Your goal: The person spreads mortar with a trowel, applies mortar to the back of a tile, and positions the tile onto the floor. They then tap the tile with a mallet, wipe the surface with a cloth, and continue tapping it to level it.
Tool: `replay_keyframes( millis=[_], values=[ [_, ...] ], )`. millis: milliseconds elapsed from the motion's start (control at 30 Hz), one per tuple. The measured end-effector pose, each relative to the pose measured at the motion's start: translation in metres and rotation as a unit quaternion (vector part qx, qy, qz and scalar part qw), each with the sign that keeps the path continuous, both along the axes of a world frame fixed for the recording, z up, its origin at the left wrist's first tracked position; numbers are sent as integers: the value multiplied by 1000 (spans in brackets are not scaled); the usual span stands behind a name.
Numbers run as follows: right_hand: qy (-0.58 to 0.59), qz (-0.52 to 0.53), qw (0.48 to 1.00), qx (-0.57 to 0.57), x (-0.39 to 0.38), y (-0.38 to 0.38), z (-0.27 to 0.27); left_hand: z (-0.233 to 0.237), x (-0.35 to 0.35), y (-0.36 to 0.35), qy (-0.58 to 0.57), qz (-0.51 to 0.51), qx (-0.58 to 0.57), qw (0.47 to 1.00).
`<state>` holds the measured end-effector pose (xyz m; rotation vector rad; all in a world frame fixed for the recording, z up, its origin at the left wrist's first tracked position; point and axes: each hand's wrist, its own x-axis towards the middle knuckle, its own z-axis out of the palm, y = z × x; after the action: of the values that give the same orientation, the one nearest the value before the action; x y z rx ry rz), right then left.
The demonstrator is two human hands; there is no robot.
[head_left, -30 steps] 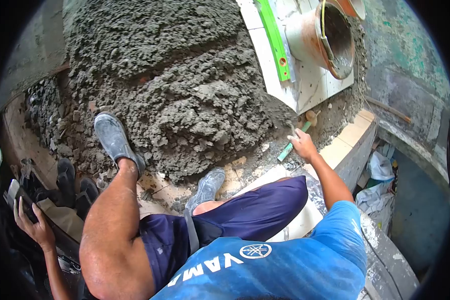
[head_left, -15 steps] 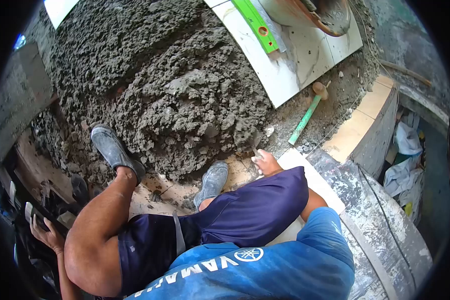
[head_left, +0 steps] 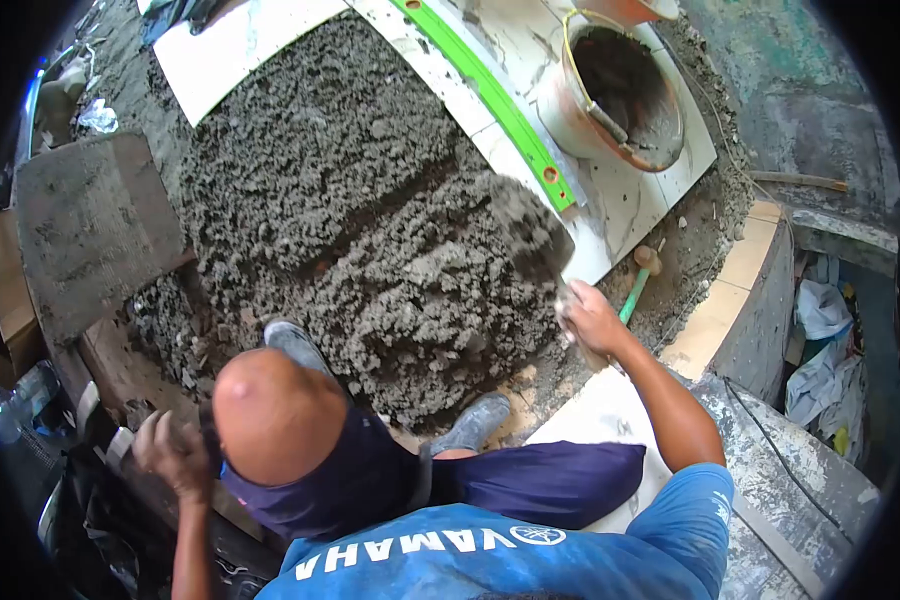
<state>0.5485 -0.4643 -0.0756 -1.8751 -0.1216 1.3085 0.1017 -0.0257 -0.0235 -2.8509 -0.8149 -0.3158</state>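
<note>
Mortar [head_left: 390,210] spreads across the centre of the frame. Right of centre, the right hand [head_left: 595,322] wraps a trowel [head_left: 552,252], seemingly mid-scoop; the next move calls for a steady blade. Lower left, the left hand's [head_left: 175,458] grip is too blurred to tell.

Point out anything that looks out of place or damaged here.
The green-handled mallet lies in loose grit beside the white tiles, looking dropped there rather than put away. Otherwise, no clear damage stands out.
</note>
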Motion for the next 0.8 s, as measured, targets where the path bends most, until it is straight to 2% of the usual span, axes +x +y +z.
replay_keyframes(
  millis=[67,133,167,200,233,267,300,333,367,400,467,533,600,667,733,800],
  values=[
    [-67,-27,997,-4,7,66,-3,-41,52,1,-17,2,-101,995],
    [-303,41,951,-47,15,128,-31,-110,87,14,-98,41,-217,970],
    [-361,53,924,-113,19,165,-45,-139,106,15,-111,44,-213,970],
    [-413,61,891,-180,20,200,-58,-165,119,13,-116,9,-202,972],
    [-421,41,883,-205,24,229,-68,-189,126,8,-108,-44,-175,978],
    [-428,18,874,-229,26,251,-77,-203,129,2,-102,-106,-199,969],
    [-483,-40,858,-170,26,256,-107,-222,123,-4,-88,-147,-211,962],
    [-486,-40,856,-172,25,262,-108,-241,114,-12,-76,-168,-223,957],
    [-351,-156,917,-105,20,262,-106,-256,107,-23,-94,-186,-255,944],
    [-202,-266,942,-35,9,262,-103,-263,100,-33,-71,-204,-268,939],
    [-52,-387,920,37,-23,262,-94,-267,93,-42,-58,-258,-228,937],
    [26,-468,881,57,-50,269,-99,-264,96,-44,-77,-214,-263,937],
    [149,-532,822,135,-57,291,-120,-267,94,-39,-77,-242,-252,934],
    [174,-543,803,175,-52,335,-147,-266,94,-37,-65,-244,-260,932],
    [148,-512,831,160,-36,385,-150,-278,89,-39,-59,-240,-255,935],
    [135,-454,865,167,-14,419,-149,-270,92,-40,-56,-222,-281,932]
  ],
)
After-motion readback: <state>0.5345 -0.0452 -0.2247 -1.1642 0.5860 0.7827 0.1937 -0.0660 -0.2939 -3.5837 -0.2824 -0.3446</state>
